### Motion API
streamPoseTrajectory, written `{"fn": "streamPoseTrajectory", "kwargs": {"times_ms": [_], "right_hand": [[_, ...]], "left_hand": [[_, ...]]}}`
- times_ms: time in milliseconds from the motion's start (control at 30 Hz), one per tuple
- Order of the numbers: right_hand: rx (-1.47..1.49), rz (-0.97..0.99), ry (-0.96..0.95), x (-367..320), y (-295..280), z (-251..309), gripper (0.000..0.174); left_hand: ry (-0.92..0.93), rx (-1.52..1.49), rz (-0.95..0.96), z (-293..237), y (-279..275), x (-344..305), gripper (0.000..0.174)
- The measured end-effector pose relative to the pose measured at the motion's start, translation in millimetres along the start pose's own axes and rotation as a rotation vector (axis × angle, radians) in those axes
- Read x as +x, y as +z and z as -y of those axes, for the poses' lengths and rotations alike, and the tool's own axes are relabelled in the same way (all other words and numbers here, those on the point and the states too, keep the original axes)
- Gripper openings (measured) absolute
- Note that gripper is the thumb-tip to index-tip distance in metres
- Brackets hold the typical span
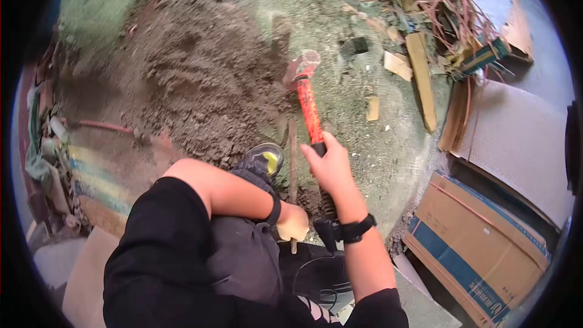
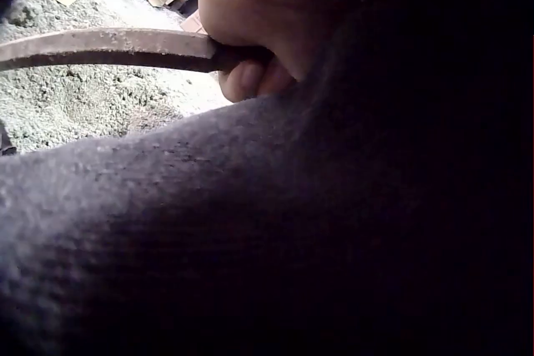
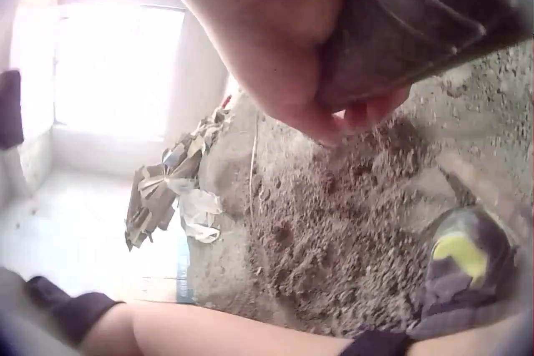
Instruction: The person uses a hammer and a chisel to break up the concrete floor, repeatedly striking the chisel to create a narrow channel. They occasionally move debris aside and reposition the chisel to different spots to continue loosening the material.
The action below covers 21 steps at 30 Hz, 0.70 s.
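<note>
Ground: grey concrete floor (image 1: 364,140) with a heap of loose dirt (image 1: 188,67) spread over it, lit from a bright window in the right wrist view.
Right grip: my right hand (image 1: 331,167) is wrapped tight round the black lower end of the hammer (image 1: 310,109), with the fingers fully curled. The red shaft runs away from me, and the head hangs over the edge of the dirt, slightly blurred.
Left grip: my left hand (image 1: 293,222) is fisted round the near end of the rod (image 1: 292,152). The left wrist view shows the fingers curled over the flat, rusty bar.
Rod: it runs from the fist forward and down toward the floor at the foot of the dirt, just left of the hammer shaft. I cannot make out its tip.
Close by: my shoe (image 1: 262,161) sits just beside the rod, on its left.
Further out: a plank (image 1: 422,79) and tangled scrap (image 1: 425,0) lie beyond, and a flattened box (image 1: 473,237) lies on the right.
Risk, hand: I judge that a blow landing off the rod's end would hit the left fist, because the fingers sit right at that end.
Risk, rod: the narrow bar could skid on the concrete or twist in the fist and drive toward the shoe.
Risk, grit: chips could fly up at me.
</note>
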State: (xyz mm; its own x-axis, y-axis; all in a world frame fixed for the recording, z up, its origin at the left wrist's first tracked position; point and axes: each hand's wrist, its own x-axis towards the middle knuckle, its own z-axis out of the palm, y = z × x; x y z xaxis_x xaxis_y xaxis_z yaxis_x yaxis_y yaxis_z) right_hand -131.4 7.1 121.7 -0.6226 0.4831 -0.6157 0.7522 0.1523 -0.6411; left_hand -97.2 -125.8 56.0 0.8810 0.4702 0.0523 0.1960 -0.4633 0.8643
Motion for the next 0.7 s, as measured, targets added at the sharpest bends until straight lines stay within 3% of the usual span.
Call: {"fn": "streamPoseTrajectory", "kwargs": {"times_ms": [67, 133, 167, 233, 300, 367, 433, 467, 500, 567, 600, 633, 700], "right_hand": [[-0.044, -0.105, -0.143, -11.5, 0.4, -1.8, 0.037], [-0.047, -0.097, -0.118, -14.1, 13.6, -14.4, 0.037], [-0.042, -0.064, -0.042, -7.6, 17.5, -22.3, 0.038], [0.014, -0.077, -0.101, 12.0, 33.3, -63.3, 0.033], [-0.029, -0.017, 0.011, 21.0, 35.1, -74.0, 0.027], [0.046, -0.049, 0.012, 7.6, 41.3, -76.8, 0.027], [0.001, -0.134, 0.046, -27.0, 34.4, -74.2, 0.027], [0.026, -0.134, 0.074, -49.0, 20.8, -74.5, 0.027], [0.047, -0.121, 0.102, -74.3, 9.0, -76.8, 0.028], [0.051, -0.150, 0.157, -119.6, -6.5, -91.3, 0.029], [0.077, -0.188, 0.218, -135.9, -4.7, -100.8, 0.031], [0.099, -0.223, 0.272, -149.3, 0.6, -110.4, 0.033], [0.096, -0.267, 0.315, -157.2, 11.5, -122.2, 0.035]], "left_hand": [[0.028, -0.008, -0.039, 4.5, 4.3, 1.2, 0.018], [-0.211, -0.671, -0.101, 3.1, 18.4, 1.5, 0.025], [-0.259, -0.952, -0.131, 5.8, 29.5, 0.6, 0.025], [-0.306, -1.349, -0.136, 10.9, 45.9, 2.5, 0.023], [-0.497, -1.188, 0.176, 15.1, 41.9, 7.3, 0.020], [-0.564, -0.953, 0.399, 18.8, 45.4, 6.5, 0.018], [0.131, -0.170, -0.018, 25.1, 48.9, 1.5, 0.023], [0.023, -0.388, -0.011, 9.4, 21.0, 0.6, 0.023], [-0.062, -0.441, -0.126, 7.5, 23.9, 6.8, 0.024], [0.081, 0.234, 0.240, 11.0, 15.2, 13.8, 0.027], [0.081, 0.144, 0.151, 6.5, 13.8, 15.2, 0.029], [-0.013, 0.163, 0.333, 13.9, 25.1, 10.6, 0.028], [-0.038, 0.118, 0.346, 1.1, 9.7, 16.3, 0.030]]}}
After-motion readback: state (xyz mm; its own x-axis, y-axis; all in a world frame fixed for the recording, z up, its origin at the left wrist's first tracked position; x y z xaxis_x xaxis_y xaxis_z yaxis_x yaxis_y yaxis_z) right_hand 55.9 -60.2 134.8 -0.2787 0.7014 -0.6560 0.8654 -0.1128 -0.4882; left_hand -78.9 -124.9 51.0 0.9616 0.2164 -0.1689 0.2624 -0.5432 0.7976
